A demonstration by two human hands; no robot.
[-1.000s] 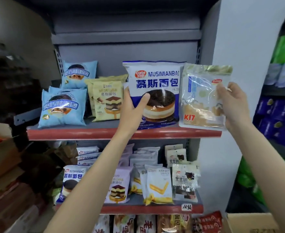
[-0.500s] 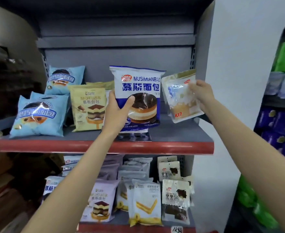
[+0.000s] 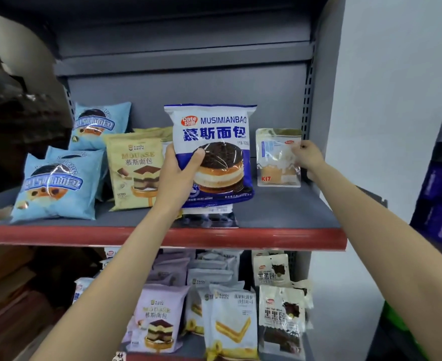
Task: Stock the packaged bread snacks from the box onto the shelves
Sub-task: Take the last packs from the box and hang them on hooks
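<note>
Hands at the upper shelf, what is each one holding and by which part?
Left hand grips the blue mousse bread packet by its left edge; right hand pinches the clear K17 packet at its upper right edge.

Cool, even light is falling from above and in front, leaving the grey metal upper shelf [image 3: 280, 212] evenly lit while its top recess is sinking into shadow. Glare is streaking across the clear window of the blue-and-white mousse bread packet [image 3: 212, 155], just beside the left hand's [image 3: 178, 175] thumb. The small clear snack pouch [image 3: 277, 157] under the right hand's [image 3: 306, 156] fingertips is looking soft and washed out. The far left edge is going dark and smeared, and the shelf uprights are bowing outward with wide-angle distortion.
</note>
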